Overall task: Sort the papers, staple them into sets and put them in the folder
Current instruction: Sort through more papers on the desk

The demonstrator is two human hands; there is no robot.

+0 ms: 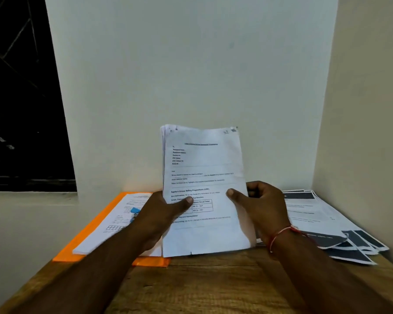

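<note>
I hold a stack of printed white papers [204, 164] upright, its bottom edge standing on the wooden table [213, 282]. My left hand [161, 214] grips the stack's left side, thumb on the front page. My right hand [261, 205] grips the right side, thumb on the front too. To the left an orange folder [86, 239] lies flat with a white paper set [114, 225] on it. A blue object [134, 211], maybe the stapler, rests on that set, partly hidden by my left wrist.
Several sheets with dark printed blocks [327, 225] lie fanned out on the table's right side, against the right wall. A wall stands close behind the table. A dark window [21, 98] is at the left.
</note>
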